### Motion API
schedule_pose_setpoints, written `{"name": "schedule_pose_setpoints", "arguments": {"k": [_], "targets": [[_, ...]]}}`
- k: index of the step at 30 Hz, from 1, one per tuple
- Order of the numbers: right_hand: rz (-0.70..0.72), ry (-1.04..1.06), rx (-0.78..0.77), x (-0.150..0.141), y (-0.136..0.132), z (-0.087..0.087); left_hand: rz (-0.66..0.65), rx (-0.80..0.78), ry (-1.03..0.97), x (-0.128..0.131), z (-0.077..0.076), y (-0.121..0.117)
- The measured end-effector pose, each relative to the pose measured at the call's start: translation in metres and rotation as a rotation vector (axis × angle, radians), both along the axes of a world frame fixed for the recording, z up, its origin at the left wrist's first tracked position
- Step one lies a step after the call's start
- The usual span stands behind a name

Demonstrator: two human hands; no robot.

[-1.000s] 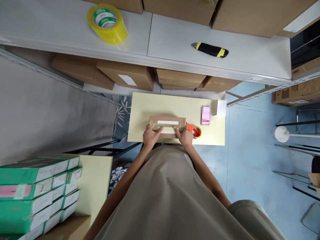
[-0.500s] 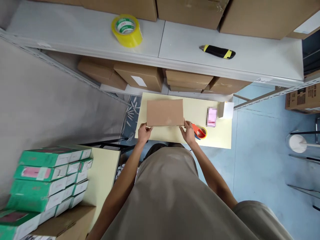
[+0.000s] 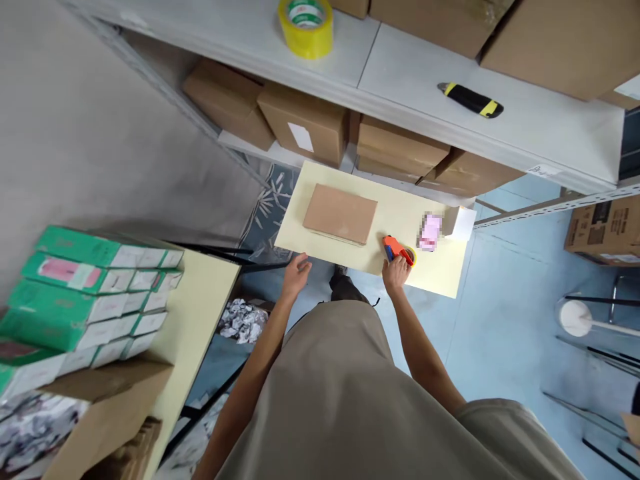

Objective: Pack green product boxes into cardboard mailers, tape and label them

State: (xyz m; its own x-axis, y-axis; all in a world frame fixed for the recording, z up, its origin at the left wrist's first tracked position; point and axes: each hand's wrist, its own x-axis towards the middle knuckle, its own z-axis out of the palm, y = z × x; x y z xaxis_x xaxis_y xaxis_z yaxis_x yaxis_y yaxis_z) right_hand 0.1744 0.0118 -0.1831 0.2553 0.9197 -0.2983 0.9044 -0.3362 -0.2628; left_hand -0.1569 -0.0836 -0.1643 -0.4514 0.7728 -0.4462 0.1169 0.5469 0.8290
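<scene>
A flat brown cardboard box (image 3: 340, 213) lies plain side up on the small pale yellow table (image 3: 435, 277). My left hand (image 3: 296, 273) hovers off the table's near edge, below the box. Its fingers are loosely apart and it holds nothing. My right hand (image 3: 397, 272) is closed round the near end of an orange tape dispenser (image 3: 397, 247), which rests on the table just right of the box.
A pink item (image 3: 431, 231) and a small white box (image 3: 463, 223) sit at the table's right. On the grey shelf (image 3: 400, 73) lie a yellow tape roll (image 3: 306, 17) and a black-and-yellow utility knife (image 3: 470, 99). Green boxes (image 3: 90, 293) are stacked at the left, and crumpled paper (image 3: 243, 320) lies below.
The box was turned over to its plain side and set down further back. Both hands let go of it. The left hand drew back and the right hand went to the tape dispenser.
</scene>
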Motion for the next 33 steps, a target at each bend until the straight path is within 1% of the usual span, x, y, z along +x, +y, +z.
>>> {"name": "schedule_pose_setpoints", "arguments": {"k": [2,4,6,8,11,13,15,18,21,24,27,33], "targets": [[-0.005,0.044,0.006,0.000,0.010,-0.001,-0.030,0.016,-0.037,0.014,0.004,-0.016],[0.024,0.082,0.022,0.000,0.016,0.002,-0.039,0.041,-0.071,0.028,0.009,-0.028],[0.073,0.144,0.031,0.003,0.018,0.010,-0.029,0.077,-0.102,0.044,0.015,-0.034],[0.145,0.225,0.022,0.008,0.011,0.023,-0.020,0.121,-0.137,0.062,0.023,-0.034],[0.283,0.358,-0.019,0.017,-0.013,0.047,-0.048,0.200,-0.204,0.090,0.040,-0.027],[0.397,0.487,-0.067,0.023,-0.037,0.066,-0.080,0.249,-0.239,0.104,0.055,-0.019],[0.501,0.590,-0.103,0.029,-0.062,0.085,-0.111,0.275,-0.263,0.114,0.069,-0.013],[0.595,0.610,-0.108,0.038,-0.090,0.110,-0.176,0.274,-0.314,0.119,0.085,-0.011],[0.652,0.574,-0.123,0.046,-0.101,0.126,-0.254,0.259,-0.340,0.119,0.093,-0.015],[0.701,0.522,-0.138,0.054,-0.098,0.131,-0.314,0.265,-0.301,0.119,0.095,-0.020],[0.757,0.479,-0.154,0.059,-0.087,0.129,-0.335,0.257,-0.257,0.121,0.092,-0.018],[0.863,0.438,-0.172,0.067,-0.053,0.117,-0.317,0.222,-0.212,0.131,0.081,0.002]]}}
